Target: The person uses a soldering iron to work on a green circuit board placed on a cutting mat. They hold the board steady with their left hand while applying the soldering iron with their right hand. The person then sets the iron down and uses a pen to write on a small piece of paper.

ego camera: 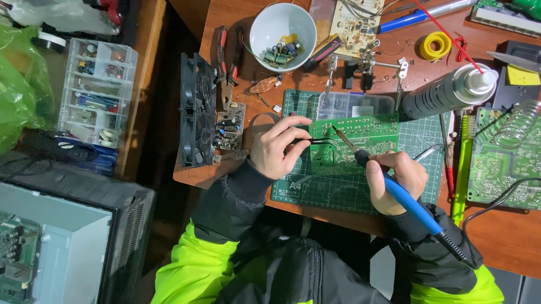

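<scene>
Right hand (395, 180): your fingers are clamped round the blue soldering iron (409, 202), held like a pen, wrist resting on the green cutting mat (335, 190), cable trailing back past your sleeve. The tip slants up and left onto the green circuit board (355, 143). Keep that wrist planted so the tip stays on one joint only.

Left hand (276, 147): your fingers are pinched together on black tweezers (314, 140), points reaching right to meet the iron's tip on the board. Hold the pinch light and level; judged from here, a twist could lift a pad.

Circuit board: flat on the mat, mid-tabletop, between both hands.

Beyond: clear parts box (356, 104) touching the board's far edge; spray can (449, 92) lying to the right; white bowl (283, 28) of components further back.
</scene>
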